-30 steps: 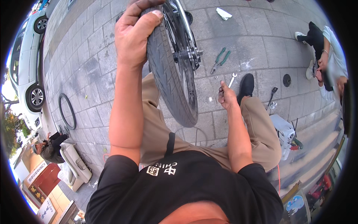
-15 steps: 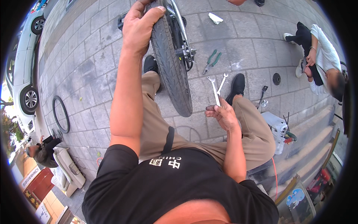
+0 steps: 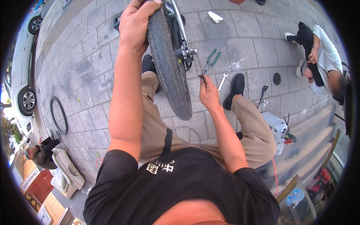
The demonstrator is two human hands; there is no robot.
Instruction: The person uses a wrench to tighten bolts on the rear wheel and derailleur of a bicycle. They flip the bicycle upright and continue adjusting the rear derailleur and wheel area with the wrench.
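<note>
My left hand (image 3: 135, 28) is wrapped over the upper side of a black bicycle tyre (image 3: 167, 63) on a wheel standing upright between my legs. Silver frame tubes and a wheel axle (image 3: 184, 53) show on its right side. To the right of the wheel, my right hand (image 3: 209, 93) is closed, thumb and finger pressed together at dark tips; whatever they hold is too small or hidden. Just beyond those fingertips lie green-handled pliers (image 3: 212, 61) on the paving. A silver open-ended wrench (image 3: 223, 80) lies between that hand and my right shoe, its lower end partly covered.
A loose black tyre (image 3: 59, 115) lies at left, near a parked white car (image 3: 22, 71). At right are a grey toolbox-like case (image 3: 275, 125), a round black cog (image 3: 276, 78) and a seated person (image 3: 318, 60). White paper (image 3: 215, 17) lies ahead.
My right hand has moved left and forward, toward the pliers, and turned over. The wrench it held is no longer visible. The wheel has shifted slightly left, my left hand still on it.
</note>
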